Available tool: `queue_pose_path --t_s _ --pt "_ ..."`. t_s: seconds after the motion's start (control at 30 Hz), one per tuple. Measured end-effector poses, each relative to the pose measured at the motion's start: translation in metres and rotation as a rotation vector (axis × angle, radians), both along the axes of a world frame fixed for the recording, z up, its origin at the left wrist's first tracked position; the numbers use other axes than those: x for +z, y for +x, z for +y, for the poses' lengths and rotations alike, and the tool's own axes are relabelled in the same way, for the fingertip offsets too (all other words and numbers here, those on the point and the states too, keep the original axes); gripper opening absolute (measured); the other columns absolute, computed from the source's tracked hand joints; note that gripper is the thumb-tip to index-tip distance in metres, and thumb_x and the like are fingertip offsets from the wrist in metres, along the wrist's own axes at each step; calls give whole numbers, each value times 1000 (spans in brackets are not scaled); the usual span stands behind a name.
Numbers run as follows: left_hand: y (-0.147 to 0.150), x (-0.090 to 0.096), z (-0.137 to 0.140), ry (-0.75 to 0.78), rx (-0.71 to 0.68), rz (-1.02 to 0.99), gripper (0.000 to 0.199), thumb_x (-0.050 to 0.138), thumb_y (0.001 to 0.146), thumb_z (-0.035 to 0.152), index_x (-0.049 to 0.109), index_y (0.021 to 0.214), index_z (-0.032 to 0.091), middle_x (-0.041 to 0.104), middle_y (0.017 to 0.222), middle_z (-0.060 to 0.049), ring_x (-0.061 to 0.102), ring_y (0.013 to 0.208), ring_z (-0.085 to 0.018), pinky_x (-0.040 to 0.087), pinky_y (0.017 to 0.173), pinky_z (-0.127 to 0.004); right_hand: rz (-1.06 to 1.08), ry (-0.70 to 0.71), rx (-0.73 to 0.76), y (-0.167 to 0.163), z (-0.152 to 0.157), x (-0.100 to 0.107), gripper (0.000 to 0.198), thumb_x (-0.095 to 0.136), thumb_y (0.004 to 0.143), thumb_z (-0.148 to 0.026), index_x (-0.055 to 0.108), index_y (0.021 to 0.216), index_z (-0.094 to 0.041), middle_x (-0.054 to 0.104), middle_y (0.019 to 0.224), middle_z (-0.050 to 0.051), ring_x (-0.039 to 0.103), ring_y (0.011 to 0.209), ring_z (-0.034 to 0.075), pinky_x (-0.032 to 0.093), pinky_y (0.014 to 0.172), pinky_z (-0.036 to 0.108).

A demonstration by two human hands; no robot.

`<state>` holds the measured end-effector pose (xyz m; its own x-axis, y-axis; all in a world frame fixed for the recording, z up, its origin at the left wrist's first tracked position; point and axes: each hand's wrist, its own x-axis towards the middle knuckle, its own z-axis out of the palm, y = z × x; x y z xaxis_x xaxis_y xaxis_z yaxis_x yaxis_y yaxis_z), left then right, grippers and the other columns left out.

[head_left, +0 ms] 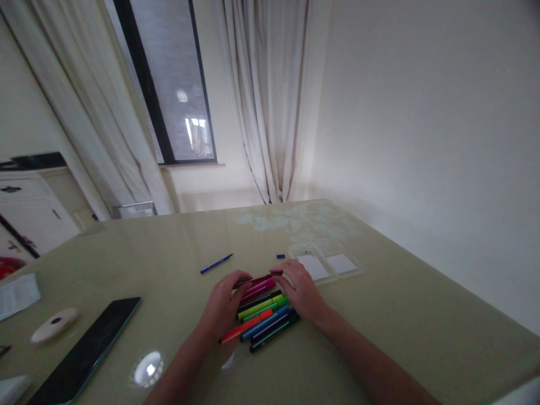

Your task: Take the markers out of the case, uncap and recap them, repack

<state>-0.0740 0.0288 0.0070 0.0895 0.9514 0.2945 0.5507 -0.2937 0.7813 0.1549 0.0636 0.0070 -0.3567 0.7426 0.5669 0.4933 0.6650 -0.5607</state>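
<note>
Both hands are at the far end of a row of felt-tip pens on the table. Between them is a slim dark red felt-tip pen [259,279]; my left hand [220,301] pinches its left end and my right hand [302,289] its right end. Just below it lie pink pens [258,288], then a yellow-green pen [255,310], an orange-red pen [246,327], a blue pen [264,324] and a dark green pen [274,334]. Beyond the hands lies an uncapped blue felt-tip pen [216,264], apart from its small blue cap [280,256].
An open clear plastic case [333,277] with white cards lies beyond my right hand. Toward the left are a black tablet [86,351], a white oval object [54,325], a paper [19,295] and a shiny round object [148,368]. A wall [430,157] borders the table's right side.
</note>
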Motion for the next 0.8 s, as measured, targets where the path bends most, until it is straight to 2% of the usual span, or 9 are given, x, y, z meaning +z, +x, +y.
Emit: queue_pose_path --t_s 0.37,0.5,0.6,0.63,0.7,0.8 --pt "8 3 -5 32 39 -6 25 56 91 36 77 95 25 79 93 -3 71 86 -22 54 80 -32 236 -253 88 4 -2 1 13 73 92 -29 83 99 -26 79 91 4 72 88 21 54 84 33" --pt "12 2 -4 -26 -23 47 27 55 94 40 77 95 25 79 89 -3 71 82 -22 54 76 -32 171 -305 81 6 1 1 9 75 89 -28 83 93 -24 80 89 3 72 85 21 53 82 32" --pt "-2 -4 6 28 -35 130 32 52 97 43 78 97 25 79 100 -5 71 95 -23 54 89 -35 49 -251 119 7 3 -1 12 71 94 -28 81 96 -22 80 92 3 72 89 21 52 85 32" --pt "-10 -9 11 58 3 159 34 50 98 43 78 100 24 78 107 -6 70 104 -24 52 97 -37 -5 -213 125 8 5 -2 15 67 97 -28 81 100 -22 80 95 4 71 92 21 51 87 32" --pt "-31 -18 21 97 182 227 38 45 99 39 76 111 20 75 122 -10 65 119 -26 46 109 -41 -117 -119 75 9 9 -4 20 60 101 -27 79 107 -23 79 102 5 69 98 22 49 92 34" --pt "-59 -32 29 39 453 444 44 42 100 32 64 136 19 60 148 -13 53 137 -33 41 113 -54 -290 -7 -102 11 25 -5 25 54 103 -22 76 115 -23 77 116 7 66 109 23 45 99 37"
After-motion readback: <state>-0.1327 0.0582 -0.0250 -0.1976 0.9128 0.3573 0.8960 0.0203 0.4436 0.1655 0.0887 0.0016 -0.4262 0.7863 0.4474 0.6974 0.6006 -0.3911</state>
